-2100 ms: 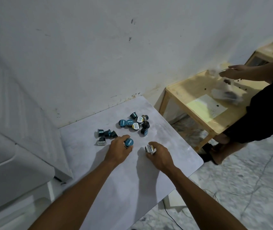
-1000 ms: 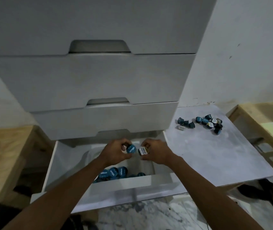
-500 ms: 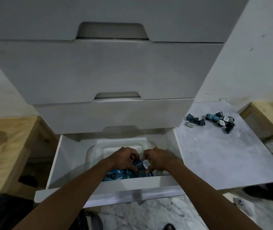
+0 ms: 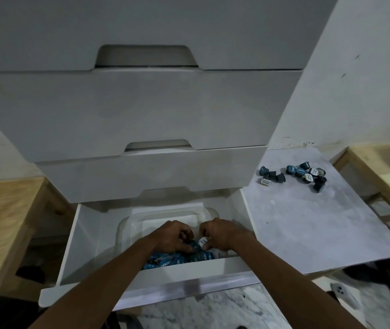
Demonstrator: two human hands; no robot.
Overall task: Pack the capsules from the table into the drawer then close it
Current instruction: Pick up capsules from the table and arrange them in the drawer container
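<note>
While both hands dip into open bottom drawer, right hand pinches white-lidded capsule; left hand fingers curled over blue capsules, grip hidden; clear tub partly hidden.

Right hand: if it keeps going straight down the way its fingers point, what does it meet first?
Probably the blue capsules piled in the clear container directly beneath; the right hand holds a white-lidded capsule just above them. Depth is unclear.

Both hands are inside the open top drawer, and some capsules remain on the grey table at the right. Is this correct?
Not quite: the head view shows the left hand and right hand in the open bottom white drawer, not the top one. Dark and blue round capsules do remain on the grey table.
</note>
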